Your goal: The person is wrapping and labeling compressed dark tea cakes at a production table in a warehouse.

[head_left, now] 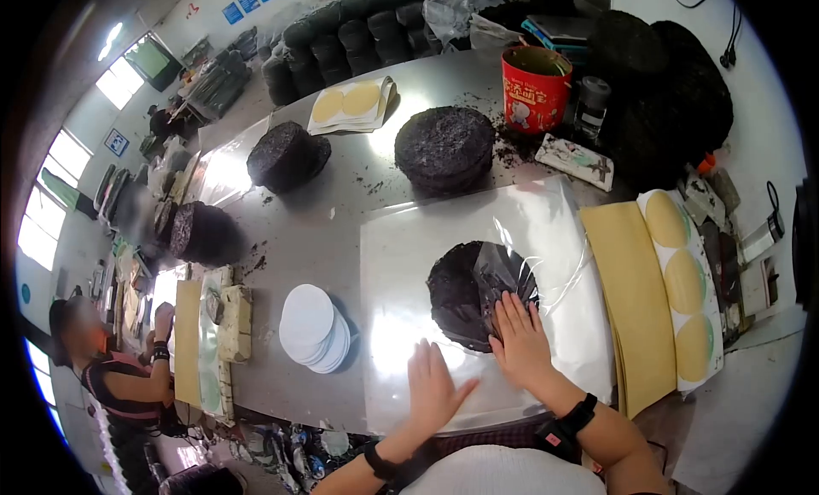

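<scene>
A flat, round, dark cake of seaweed-like material (456, 286) lies on a stack of clear plastic sheets (392, 256) in front of me. Clear film, creased and shiny, covers its right part. My right hand (522, 337) rests on that covered side near the cake's lower right edge, fingers stretched out flat. To the lower left of the cake, my left hand (433, 388) is held over the sheets, fingers extended and thumb apart, holding nothing.
White paper discs (307, 320) are piled at left. Brown paper (627, 307) and round labels (687, 282) lie at right. Behind stand dark round stacks (444, 149) and a red bucket (536, 90). Another person (128, 375) works at far left.
</scene>
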`<state>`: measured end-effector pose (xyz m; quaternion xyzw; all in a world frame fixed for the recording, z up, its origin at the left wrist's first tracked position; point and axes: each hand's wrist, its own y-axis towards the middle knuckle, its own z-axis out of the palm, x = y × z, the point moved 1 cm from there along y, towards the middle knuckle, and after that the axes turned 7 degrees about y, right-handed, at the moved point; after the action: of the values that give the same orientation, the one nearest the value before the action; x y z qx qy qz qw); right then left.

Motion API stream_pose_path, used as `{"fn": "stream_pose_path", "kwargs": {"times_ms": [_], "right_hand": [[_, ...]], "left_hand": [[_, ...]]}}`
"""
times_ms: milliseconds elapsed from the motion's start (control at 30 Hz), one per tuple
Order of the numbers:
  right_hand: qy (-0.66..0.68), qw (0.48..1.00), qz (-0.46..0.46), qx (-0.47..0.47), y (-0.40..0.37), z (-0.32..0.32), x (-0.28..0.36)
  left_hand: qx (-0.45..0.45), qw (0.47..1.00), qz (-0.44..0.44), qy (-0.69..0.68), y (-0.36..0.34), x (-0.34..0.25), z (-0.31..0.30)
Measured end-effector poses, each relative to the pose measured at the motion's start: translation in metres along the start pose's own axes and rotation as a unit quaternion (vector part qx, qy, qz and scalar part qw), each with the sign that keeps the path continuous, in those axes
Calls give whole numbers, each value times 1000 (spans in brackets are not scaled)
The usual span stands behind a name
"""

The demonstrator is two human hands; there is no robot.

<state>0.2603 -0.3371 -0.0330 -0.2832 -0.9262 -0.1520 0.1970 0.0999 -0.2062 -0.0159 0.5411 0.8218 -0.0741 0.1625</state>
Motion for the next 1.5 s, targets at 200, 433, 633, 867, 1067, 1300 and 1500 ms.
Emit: {"fn": "stream_pose_path", "kwargs": {"times_ms": [200,433,633,867,1067,1300,1500], "right_hand": [[87,996,24,-13,5,-13,-1],[17,993,51,-108,5,-25,11],[222,972,74,-15,17,-37,6],[78,986,-19,-143,51,-36,-8],[92,981,-62,-159,69,-29,-12],[188,975,27,-114,74,-24,-17],[258,966,32,-13,69,-13,-37]], "left_hand": [[-56,998,-10,-27,39,-10,1],[-1,994,43,103,55,2,6],[17,999,21,-41,78,-14,-2],[-95,988,113,-48,108,2,7],[-118,979,164,17,124,5,13],[-44,989,122,-67,135,6,17],[-104,979,136,-109,153,-12,-3]]}}
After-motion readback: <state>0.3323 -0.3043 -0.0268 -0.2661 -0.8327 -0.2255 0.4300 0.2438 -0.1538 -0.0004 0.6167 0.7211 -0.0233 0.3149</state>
